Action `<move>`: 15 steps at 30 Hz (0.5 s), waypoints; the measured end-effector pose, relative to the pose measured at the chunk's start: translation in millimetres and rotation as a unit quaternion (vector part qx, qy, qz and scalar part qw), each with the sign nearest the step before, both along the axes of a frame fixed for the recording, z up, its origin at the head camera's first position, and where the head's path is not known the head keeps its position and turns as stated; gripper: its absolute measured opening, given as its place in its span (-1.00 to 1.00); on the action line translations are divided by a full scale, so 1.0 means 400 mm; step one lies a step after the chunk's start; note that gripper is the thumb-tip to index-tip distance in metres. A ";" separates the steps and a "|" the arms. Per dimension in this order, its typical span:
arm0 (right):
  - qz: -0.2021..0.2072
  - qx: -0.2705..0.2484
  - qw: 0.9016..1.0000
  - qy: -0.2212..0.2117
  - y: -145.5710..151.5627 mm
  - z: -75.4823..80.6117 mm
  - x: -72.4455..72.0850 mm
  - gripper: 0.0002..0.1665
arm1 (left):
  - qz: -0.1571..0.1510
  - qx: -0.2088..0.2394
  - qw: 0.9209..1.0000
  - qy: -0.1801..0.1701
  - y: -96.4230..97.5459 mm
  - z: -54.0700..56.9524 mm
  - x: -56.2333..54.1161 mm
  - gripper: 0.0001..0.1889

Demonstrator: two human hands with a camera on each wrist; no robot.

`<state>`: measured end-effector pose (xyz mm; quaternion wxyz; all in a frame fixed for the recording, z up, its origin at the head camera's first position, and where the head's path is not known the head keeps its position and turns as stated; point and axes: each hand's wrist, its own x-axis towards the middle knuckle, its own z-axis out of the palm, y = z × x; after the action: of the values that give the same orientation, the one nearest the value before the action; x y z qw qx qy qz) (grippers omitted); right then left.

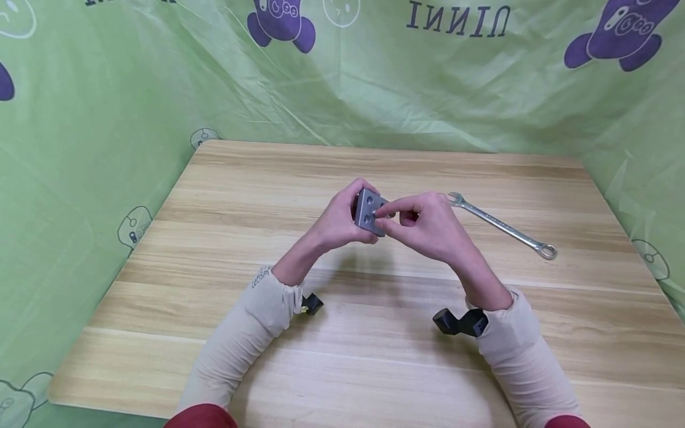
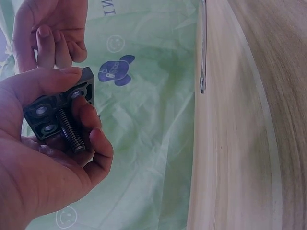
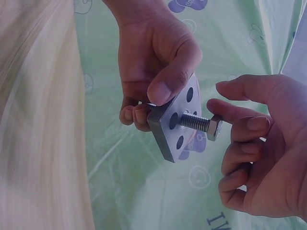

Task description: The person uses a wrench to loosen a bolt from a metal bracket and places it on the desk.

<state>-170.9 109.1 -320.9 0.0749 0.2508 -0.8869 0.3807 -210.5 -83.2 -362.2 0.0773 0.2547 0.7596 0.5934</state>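
Observation:
In the head view, my left hand (image 1: 342, 217) grips a grey metal block (image 1: 368, 212) by its edges, above the table. A long hex bolt (image 3: 195, 122) passes through the block between several round holes. Its head stands out on the side towards my right hand (image 3: 268, 139), and the threaded end (image 2: 71, 132) shows on the back side beside my left fingers (image 2: 98, 148). My right thumb and index finger are close to the bolt head, without a pinch round it in the right wrist view; the other fingers are loosely bent.
A combination wrench (image 1: 503, 227) lies on the wooden table (image 1: 374, 356), right of my right hand. Green printed cloth (image 1: 428, 101) hangs behind the table and at both sides. Black wrist cameras (image 1: 460, 322) stick out from both beige sleeves (image 1: 516, 339).

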 end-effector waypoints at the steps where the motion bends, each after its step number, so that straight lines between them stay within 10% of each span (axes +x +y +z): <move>1: 0.000 0.000 1.000 -0.001 0.000 0.000 0.000 -0.89 | 0.001 -0.001 1.000 0.000 0.000 0.000 0.000 -0.30; 9: 0.002 -0.027 1.000 0.004 -0.003 -0.002 0.001 -0.93 | 0.004 0.004 1.000 0.002 -0.002 -0.001 -0.003 -0.30; 15: -0.071 -0.032 0.997 0.021 -0.002 -0.003 -0.006 -0.80 | 0.007 0.001 1.000 0.004 -0.003 0.002 -0.001 -0.29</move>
<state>-173.2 108.2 -321.9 0.1281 0.1927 -0.8882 0.3969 -210.8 -84.4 -361.6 0.0699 0.2520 0.7612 0.5935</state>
